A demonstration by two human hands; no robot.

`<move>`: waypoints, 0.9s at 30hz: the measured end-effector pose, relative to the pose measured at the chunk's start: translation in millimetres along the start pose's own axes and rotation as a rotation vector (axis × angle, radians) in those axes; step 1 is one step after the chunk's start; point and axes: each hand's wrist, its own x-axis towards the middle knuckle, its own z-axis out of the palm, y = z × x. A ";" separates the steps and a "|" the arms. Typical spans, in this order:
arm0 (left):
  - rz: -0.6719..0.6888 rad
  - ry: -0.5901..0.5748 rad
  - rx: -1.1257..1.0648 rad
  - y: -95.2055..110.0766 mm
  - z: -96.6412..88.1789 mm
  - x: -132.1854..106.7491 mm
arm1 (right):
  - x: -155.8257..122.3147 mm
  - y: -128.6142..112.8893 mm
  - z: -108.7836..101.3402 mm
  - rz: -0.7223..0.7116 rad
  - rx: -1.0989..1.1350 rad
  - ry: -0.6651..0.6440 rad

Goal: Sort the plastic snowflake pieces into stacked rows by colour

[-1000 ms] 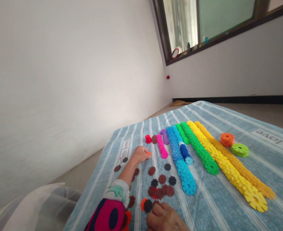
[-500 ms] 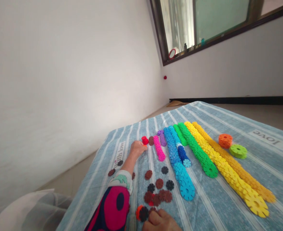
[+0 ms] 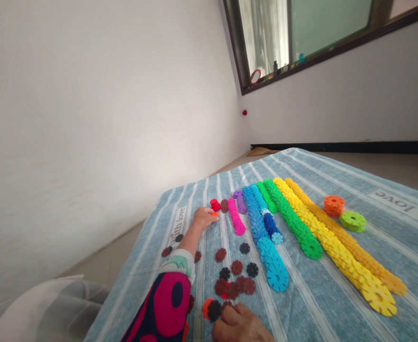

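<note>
Far out on the cloth, my left hand (image 3: 203, 218) is closed in a pinch on an orange notched disc (image 3: 215, 215). Just beyond it lie red discs (image 3: 215, 205) and a brown disc (image 3: 224, 205). At the near edge my right hand (image 3: 243, 326) rests with its fingers curled; what they hold, if anything, is hidden. Close to it are a black disc (image 3: 214, 310), partly over an orange one (image 3: 207, 308), and a cluster of brown discs (image 3: 232, 290). Beside my left hand runs a short row of overlapping pink discs (image 3: 236, 217).
Overlapping rows of blue (image 3: 255, 213), green (image 3: 294, 221), yellow (image 3: 319, 232) and amber (image 3: 354, 251) discs cross the striped cloth (image 3: 337, 304). Orange (image 3: 334, 205) and lime (image 3: 353, 221) stacks stand at the right. A white wall (image 3: 105, 118) rises on the left.
The view has shifted slightly. My left hand stays at almost the same spot with the orange disc, and my right hand remains curled near the brown discs.
</note>
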 end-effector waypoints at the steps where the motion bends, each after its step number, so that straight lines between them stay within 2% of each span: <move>1: -0.002 0.005 -0.010 -0.5 0.4 0.0 | -1.6 0.6 4.1 -0.010 0.002 0.030; 5: -0.013 0.034 -0.045 -2.6 1.5 -2.6 | -4.5 1.4 9.2 -0.009 -0.001 0.156; 7: -0.016 0.052 -0.062 -3.3 2.1 -5.2 | -3.6 1.0 6.5 0.004 -0.001 0.176; 9: -0.019 0.063 -0.075 -3.8 2.8 -8.0 | -2.2 0.5 3.1 0.001 0.002 0.158; 14: -0.026 0.082 -0.074 -3.1 4.7 -10.8 | 1.7 0.1 -2.0 0.002 0.033 -0.014; 22: -0.037 0.050 -0.034 -0.2 4.3 -8.1 | 4.3 2.3 -5.7 -0.017 0.038 -0.049; 27: -0.049 0.012 -0.009 3.8 3.9 -6.8 | -0.1 4.2 -5.5 -0.055 0.039 -0.009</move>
